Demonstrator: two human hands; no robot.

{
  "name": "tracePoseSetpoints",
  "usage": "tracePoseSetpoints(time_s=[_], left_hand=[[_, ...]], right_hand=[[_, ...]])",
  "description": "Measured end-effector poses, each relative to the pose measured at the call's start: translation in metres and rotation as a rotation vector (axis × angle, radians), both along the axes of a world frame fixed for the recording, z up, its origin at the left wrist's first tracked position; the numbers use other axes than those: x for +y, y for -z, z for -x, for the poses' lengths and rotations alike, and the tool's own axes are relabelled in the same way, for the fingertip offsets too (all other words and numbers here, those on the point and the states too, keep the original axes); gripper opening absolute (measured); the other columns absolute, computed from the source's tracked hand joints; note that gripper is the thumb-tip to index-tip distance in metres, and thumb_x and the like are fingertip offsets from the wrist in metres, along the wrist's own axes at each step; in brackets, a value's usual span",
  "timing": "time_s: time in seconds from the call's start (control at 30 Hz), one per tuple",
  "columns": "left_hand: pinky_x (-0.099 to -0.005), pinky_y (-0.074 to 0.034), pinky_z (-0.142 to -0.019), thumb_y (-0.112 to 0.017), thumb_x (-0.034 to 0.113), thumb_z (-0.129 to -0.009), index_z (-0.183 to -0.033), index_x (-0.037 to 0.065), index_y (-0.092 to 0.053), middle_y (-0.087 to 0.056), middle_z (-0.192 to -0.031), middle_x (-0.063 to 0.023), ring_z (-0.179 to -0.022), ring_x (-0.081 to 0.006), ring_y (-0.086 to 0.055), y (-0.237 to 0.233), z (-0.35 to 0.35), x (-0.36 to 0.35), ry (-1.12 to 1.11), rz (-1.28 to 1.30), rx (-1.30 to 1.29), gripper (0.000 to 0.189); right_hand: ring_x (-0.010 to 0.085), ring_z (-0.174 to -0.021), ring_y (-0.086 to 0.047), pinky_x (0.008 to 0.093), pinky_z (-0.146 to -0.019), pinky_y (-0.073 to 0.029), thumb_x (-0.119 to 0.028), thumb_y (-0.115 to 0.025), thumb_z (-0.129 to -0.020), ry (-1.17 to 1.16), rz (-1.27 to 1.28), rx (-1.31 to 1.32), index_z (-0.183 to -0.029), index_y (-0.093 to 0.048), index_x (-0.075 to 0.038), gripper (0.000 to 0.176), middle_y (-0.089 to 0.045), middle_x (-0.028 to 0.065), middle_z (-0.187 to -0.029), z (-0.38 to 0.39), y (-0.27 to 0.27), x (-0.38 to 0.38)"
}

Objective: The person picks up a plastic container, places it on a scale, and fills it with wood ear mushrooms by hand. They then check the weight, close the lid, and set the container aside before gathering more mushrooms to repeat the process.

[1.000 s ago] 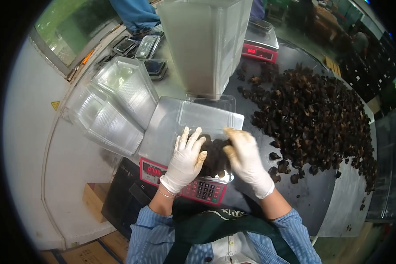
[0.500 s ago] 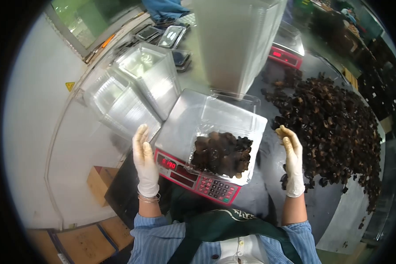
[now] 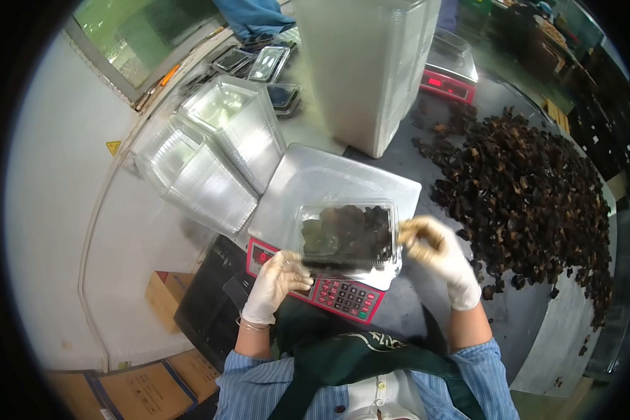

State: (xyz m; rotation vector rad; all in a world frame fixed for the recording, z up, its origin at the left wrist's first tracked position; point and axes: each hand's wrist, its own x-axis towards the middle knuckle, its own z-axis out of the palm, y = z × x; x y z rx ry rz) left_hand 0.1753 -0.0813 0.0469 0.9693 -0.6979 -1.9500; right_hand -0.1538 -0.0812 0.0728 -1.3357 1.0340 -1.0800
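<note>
A clear plastic clamshell box (image 3: 313,208) filled with dark, wet-looking black fungus pieces (image 3: 346,234) rests on the steel plate of a red-trimmed weighing scale (image 3: 315,168). Its lid lies over the fungus. My left hand (image 3: 274,283), in a pale glove, is at the near left corner with bent fingers closed on the box's edge, partly covering the scale's red display. At the right side, my gloved right hand (image 3: 434,253) has curled fingers on the box's edge, slightly blurred. The scale's keypad (image 3: 345,297) shows below the box.
Stacks of nested clear boxes (image 3: 210,175) stand at left, and a tall stack (image 3: 364,77) rises behind the scale. A large heap of black fungus (image 3: 532,203) spreads at right. Filled boxes (image 3: 268,64) and a second scale (image 3: 448,82) are farther back; cardboard boxes (image 3: 143,388) lie lower left.
The raised lid has come down over the fungus. My hands have moved inward from either side to the box's edges, the left one lower and over part of the display.
</note>
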Motion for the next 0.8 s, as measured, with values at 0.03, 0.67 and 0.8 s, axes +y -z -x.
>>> tracePoseSetpoints(time_s=[0.03, 0.67, 0.8], left_hand=[[-0.0330, -0.057, -0.071, -0.052, 0.019, -0.097, -0.108, 0.003, -0.052, -0.064, -0.088, -0.0115, -0.080, -0.0221, -0.066, 0.001, -0.001, 0.002, 0.008, 0.019, -0.017, 0.020], [-0.0237, -0.051, -0.070, -0.047, -0.009, -0.089, -0.106, 0.004, -0.041, -0.053, -0.086, -0.0042, -0.074, -0.0092, -0.056, 0.016, 0.024, 0.034, -0.046, 0.507, -0.552, 0.022], [-0.0223, -0.047, -0.070, -0.048, -0.007, -0.090, -0.119, 0.001, -0.041, -0.055, -0.088, -0.0056, -0.075, -0.0110, -0.056, 0.014, 0.032, 0.032, -0.060, 0.563, -0.575, 0.031]], right_hand=[[0.0080, -0.085, -0.053, 0.0233, -0.079, -0.043, -0.006, -0.071, -0.080, -0.047, 0.078, 0.152, -0.118, -0.057, -0.003, 0.041, -0.063, 0.0018, -0.100, -0.002, 0.003, 0.012], [0.0079, -0.068, -0.053, 0.0232, -0.062, -0.045, -0.003, -0.049, -0.093, 0.183, -0.200, -0.099, -0.108, -0.041, -0.001, 0.017, -0.056, 0.0038, -0.078, -0.042, 0.051, 0.070], [0.0103, -0.068, -0.055, 0.0246, -0.063, -0.047, -0.002, -0.054, -0.091, 0.260, -0.030, 0.011, -0.108, -0.045, -0.001, 0.019, -0.057, 0.0045, -0.077, -0.038, 0.059, 0.072]])
